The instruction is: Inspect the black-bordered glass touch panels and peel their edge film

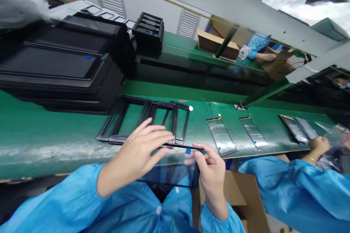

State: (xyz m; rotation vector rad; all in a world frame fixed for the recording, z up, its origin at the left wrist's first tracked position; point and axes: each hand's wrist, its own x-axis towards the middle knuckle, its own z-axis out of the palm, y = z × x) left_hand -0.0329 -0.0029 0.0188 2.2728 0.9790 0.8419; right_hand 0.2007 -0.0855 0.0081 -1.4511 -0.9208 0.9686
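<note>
A see-through touch screen panel with a black border (171, 174) is held up in front of my body, beyond the table's front edge. My right hand (212, 167) pinches its right upper corner between thumb and fingers, beside a small blue tab (188, 151). My left hand (139, 149) is over the panel's left part, fingers stretched out and thumb apart, close to the top edge. Whether its fingertips touch the panel I cannot tell. Just behind, several thin black frames (124, 118) lie overlapping on the green table (68, 134).
Tall stacks of black trays with dark panels (51, 62) stand at left. Two glass panels (221, 136) (253, 133) lie to the right. A co-worker's hand (319, 145) is near more panels (294, 129). A green post (266, 93) rises behind; an open cardboard box (240, 193) is below the edge.
</note>
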